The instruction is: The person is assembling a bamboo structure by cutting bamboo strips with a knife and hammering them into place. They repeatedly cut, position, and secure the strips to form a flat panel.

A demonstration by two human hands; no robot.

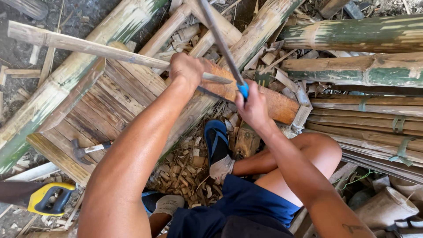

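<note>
1. Left hand [187, 69]: fingers wrapped tight round a split bamboo strip [88, 46], pinning it onto an orange-brown wooden block [264, 99].
2. Right hand [252, 108]: fingers closed round the blue handle of a hacksaw [220, 42]; the blade meets the strip just beside the left hand.
3. The strip runs leftward over a slatted bamboo panel [105, 105].
4. A hammer [86, 150] lies on the panel.
5. A yellow-handled handsaw [42, 198] lies at lower left.
6. Tied bamboo slats [374, 119] are stacked at right.
</note>
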